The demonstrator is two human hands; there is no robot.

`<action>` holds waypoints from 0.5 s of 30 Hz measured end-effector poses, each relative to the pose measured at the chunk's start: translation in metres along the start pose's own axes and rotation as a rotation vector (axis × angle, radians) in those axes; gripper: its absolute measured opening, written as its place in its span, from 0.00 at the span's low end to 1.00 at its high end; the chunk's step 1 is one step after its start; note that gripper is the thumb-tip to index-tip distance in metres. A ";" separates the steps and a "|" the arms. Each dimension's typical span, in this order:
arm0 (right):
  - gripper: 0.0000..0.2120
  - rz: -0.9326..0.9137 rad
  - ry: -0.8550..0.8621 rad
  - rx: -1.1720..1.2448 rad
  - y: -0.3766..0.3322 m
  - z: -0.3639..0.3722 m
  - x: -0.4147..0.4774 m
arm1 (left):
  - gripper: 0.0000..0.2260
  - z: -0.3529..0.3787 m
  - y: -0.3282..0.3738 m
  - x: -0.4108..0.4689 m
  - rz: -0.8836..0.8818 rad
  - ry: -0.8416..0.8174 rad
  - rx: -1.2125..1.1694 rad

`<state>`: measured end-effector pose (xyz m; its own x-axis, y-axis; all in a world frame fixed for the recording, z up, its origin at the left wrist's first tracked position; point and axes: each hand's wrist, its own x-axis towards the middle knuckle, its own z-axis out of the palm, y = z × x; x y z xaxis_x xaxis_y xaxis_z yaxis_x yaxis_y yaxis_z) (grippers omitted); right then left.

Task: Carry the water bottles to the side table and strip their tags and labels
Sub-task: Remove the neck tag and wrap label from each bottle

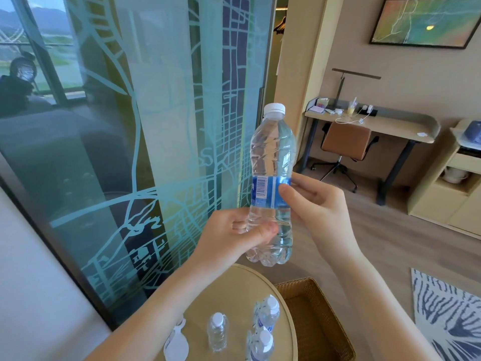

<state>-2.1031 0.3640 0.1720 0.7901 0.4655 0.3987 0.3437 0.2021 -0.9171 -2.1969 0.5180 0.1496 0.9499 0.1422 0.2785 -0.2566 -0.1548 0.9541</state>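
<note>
I hold a clear water bottle [270, 162] with a white cap upright in the air above the round side table [234, 290]. My left hand [234, 235] grips its lower body. My right hand [315, 201] pinches the blue label [265, 191] around its middle, thumb on the label's front. On the table stand three more bottles: one bare [218, 334], and two with blue labels [268, 312] [260, 346]. White paper tags [175, 345] lie at the table's left.
A woven wicker basket [312, 316] sits right of the table. A glass panel with a map pattern [156, 152] rises to the left. A desk [372, 126] with a brown chair [345, 144] stands across the room. A patterned rug [447, 313] lies at right.
</note>
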 end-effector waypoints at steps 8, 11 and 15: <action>0.12 0.008 0.026 0.035 0.002 0.002 0.001 | 0.08 0.002 -0.001 0.001 0.006 -0.001 -0.015; 0.13 0.022 0.047 0.058 0.006 0.002 0.001 | 0.08 0.002 -0.003 0.002 -0.008 0.003 -0.006; 0.17 0.089 0.042 0.091 0.014 0.005 0.004 | 0.09 0.003 -0.006 0.002 0.012 0.000 -0.005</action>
<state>-2.0974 0.3731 0.1608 0.8367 0.4489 0.3138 0.2253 0.2401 -0.9442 -2.1928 0.5165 0.1447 0.9466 0.1402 0.2902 -0.2691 -0.1518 0.9511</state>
